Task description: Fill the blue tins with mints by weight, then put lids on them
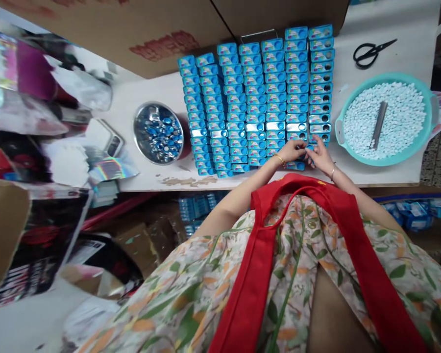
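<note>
Rows of small blue tins (255,98) cover the middle of the white table (382,171). My left hand (292,151) and my right hand (318,153) meet at the near end of the right-hand rows. Both have their fingers pinched together on a small blue tin (304,147) between them. Another blue tin (296,165) lies just below my left hand at the table's front edge. Gold bracelets circle both wrists.
A teal basin (385,117) of small white pieces with a grey metal scoop (378,125) stands at the right. Black scissors (371,51) lie behind it. A metal bowl (158,132) of blue lids sits left of the tins. Cardboard boxes (132,29) line the back.
</note>
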Demonstrator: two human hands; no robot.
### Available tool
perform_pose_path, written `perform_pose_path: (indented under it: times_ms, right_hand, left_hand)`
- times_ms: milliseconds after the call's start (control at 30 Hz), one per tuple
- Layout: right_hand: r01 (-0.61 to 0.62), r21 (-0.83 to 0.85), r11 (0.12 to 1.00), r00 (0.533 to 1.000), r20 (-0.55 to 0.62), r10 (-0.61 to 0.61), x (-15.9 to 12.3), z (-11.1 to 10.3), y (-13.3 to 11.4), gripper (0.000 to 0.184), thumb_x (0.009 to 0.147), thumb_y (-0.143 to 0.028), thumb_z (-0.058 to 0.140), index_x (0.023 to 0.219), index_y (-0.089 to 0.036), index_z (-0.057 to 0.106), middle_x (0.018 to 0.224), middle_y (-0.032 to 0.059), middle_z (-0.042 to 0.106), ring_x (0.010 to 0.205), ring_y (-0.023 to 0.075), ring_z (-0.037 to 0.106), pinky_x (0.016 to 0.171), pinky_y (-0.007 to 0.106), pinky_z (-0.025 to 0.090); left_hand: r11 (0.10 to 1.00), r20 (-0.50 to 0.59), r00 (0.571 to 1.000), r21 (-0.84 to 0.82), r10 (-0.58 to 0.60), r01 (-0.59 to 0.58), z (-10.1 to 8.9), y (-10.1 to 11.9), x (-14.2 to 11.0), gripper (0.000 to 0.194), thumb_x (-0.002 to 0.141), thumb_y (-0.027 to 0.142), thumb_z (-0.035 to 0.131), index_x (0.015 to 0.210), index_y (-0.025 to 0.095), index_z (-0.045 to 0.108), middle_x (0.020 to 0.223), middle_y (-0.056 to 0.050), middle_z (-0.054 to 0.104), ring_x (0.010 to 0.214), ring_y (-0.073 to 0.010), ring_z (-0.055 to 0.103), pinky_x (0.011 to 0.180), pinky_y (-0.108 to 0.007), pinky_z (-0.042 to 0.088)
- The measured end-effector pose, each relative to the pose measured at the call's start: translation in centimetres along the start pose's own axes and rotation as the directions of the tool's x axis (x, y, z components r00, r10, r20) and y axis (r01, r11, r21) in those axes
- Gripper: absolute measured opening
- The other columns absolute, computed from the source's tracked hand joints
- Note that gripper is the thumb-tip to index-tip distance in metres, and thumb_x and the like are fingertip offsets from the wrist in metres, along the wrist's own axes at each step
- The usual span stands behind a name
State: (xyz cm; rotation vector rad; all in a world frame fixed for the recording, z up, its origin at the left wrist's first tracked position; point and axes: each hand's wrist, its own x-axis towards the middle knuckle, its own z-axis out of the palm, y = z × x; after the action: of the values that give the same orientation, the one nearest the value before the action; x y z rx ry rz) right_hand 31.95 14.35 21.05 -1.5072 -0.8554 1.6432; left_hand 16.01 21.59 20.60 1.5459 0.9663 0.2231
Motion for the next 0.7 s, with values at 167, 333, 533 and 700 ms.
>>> perform_pose_path:
  times_ms: [167, 333, 533, 700]
  right_hand:
    - [-0.026, 0.038, 0.999, 0.999, -0.031, 0.027, 0.7, 0.7, 0.4, 0.07, 0.091, -0.039, 0.065, 0.151, -0.028, 0.031, 0.067, -0.0057, 0.055, 0.043, 0.0104, 0.047, 0.035, 0.022, 0.03]
    - [-0.093, 0.11, 0.99, 0.995, -0.03, 0.097, 0.6, 0.6, -0.2, 0.063, 0.091, -0.029, 0.059, 0.149, -0.026, 0.035, 0.064, -0.0061, 0.055, 0.044, 0.0114, 0.048, 0.036, 0.021, 0.029]
    - [-0.179, 0.334, 0.926, 0.984, 0.069, 0.165, -1.3, 0.0, -2.1, 0.033, 0.082, -0.029, 0.074, 0.111, -0.018, 0.061, 0.086, 0.001, 0.066, 0.068, 0.0108, 0.062, 0.052, 0.02, 0.046]
    - [-0.221, 0.387, 0.895, 0.975, 0.091, 0.201, -2.6, -1.0, -2.7, 0.039, 0.079, -0.044, 0.084, 0.101, -0.017, 0.066, 0.085, 0.0021, 0.066, 0.068, 0.0095, 0.062, 0.055, 0.019, 0.047]
  left_hand:
    - [0.962, -0.046, 0.998, -0.271, -0.048, 0.034, 1.0, -0.5, 0.2, 0.039, 0.075, 0.012, 0.061, 0.113, 0.012, 0.068, 0.092, -0.003, 0.072, 0.072, -0.0118, 0.066, 0.075, -0.024, 0.055]
    - [0.968, -0.042, 0.999, -0.252, -0.028, 0.016, 1.0, -0.2, -0.1, 0.018, 0.083, 0.018, 0.065, 0.099, 0.013, 0.068, 0.086, -0.001, 0.072, 0.073, -0.0121, 0.066, 0.079, -0.024, 0.054]
    - [0.916, -0.35, 0.92, 0.284, -0.177, 0.285, -1.0, 1.1, 1.9, 0.006, 0.089, 0.018, 0.062, 0.085, 0.016, 0.066, 0.086, -0.006, 0.071, 0.086, -0.0194, 0.067, 0.082, -0.029, 0.051]
    - [0.689, -0.273, 0.908, 0.591, -0.318, 0.42, -2.4, 3.5, 4.1, 0.016, 0.089, 0.028, 0.069, 0.099, 0.015, 0.073, 0.107, -0.015, 0.074, 0.107, -0.031, 0.069, 0.091, -0.038, 0.052]
